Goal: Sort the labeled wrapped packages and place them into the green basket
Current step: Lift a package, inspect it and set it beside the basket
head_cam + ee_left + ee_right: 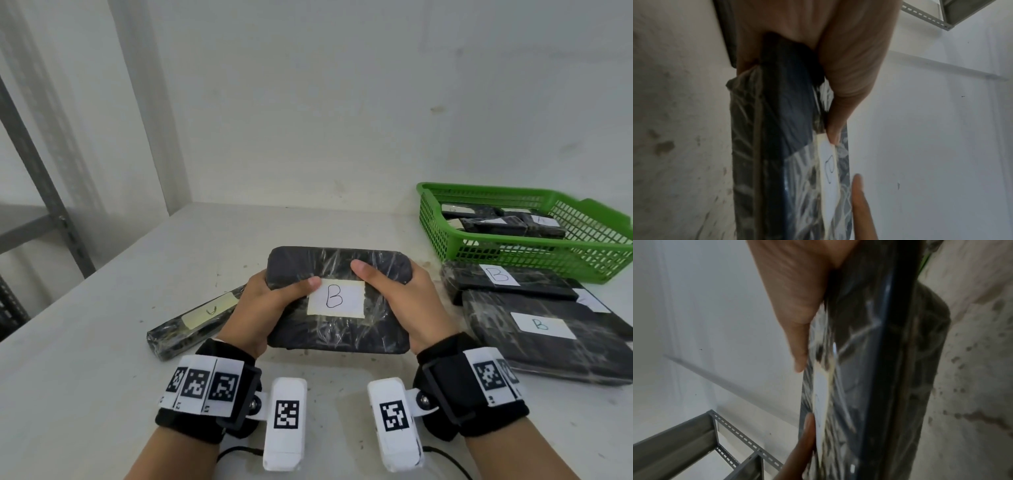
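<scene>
Two hands hold one black wrapped package [337, 298] above the near middle of the desk [85, 359]: the left hand [260, 308] clasps its left edge and the right hand [407, 305] its right edge, each grip grasping with the thumb laid on top and the fingers curled beneath. Both thumbs flank the package's white label [336, 297], marked B; the left thumb tip touches the label's left end. In the left wrist view the thumb [851, 78] presses the clear film just at the label's end [828, 164], and in the right wrist view the right thumb [795, 308] lies flat on the film. Left of the hands, a long narrow wrapped bar [191, 322] lies slantwise on the desk. To the right, two more B packages [544, 329] [503, 279] lie overlapping near the right edge. Farther back at the right rear, the green basket [442, 229] holds several dark labelled packages [496, 221].
</scene>
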The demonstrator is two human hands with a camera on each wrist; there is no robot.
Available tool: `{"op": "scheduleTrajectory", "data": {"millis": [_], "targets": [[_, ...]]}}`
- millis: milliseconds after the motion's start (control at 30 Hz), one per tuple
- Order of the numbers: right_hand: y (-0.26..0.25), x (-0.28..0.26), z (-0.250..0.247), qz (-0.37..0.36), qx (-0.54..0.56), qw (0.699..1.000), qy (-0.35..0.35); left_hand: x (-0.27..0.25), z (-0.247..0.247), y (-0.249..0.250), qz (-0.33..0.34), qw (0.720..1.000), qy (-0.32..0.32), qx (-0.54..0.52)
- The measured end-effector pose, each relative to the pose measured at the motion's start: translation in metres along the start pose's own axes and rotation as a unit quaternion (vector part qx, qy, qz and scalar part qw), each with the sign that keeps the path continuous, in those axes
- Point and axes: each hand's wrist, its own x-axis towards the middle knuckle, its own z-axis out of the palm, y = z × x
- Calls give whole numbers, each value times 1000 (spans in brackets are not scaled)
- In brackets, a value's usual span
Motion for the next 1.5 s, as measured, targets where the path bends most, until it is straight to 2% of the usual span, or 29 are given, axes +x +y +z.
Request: {"op": "scheduleTrajectory", "data": {"millis": [167,233,333,433,600,667,833,933,1100,1267,1500], "targets": [[-5,1,-4,25,-6,998,-65,3,-5,-2,-16,1000,7,-26],[-5,1,-5,19,-9,999,-47,3,-7,-1,-22,999,-4,-43],[-5,4,-11,39,44,998,-17,4,-8,1,-11,996,-43,-74],[-5,7,-14,49,71,996,-9,3,-6,0,12,996,-35,-85],[-5,4,-10,82,83,988,-104,6,-10,-2,26,992,-5,-127],[-7,2,-9,73,80,988,-111,6,-12,-1,34,989,-9,-144],[-7,5,-12,58,98,989,-95,5,-11,-2,53,986,-77,-142],[-7,6,-16,62,99,987,-108,7,-11,-5,52,989,-65,-123],[-8,6,-19,74,137,972,-176,9,-15,-5,57,987,-56,-137],[-6,7,-17,48,148,976,-151,8,-15,-3,64,982,-72,-162],[-7,7,-18,54,183,969,-158,10,-14,-5,61,985,-51,-152]]}}
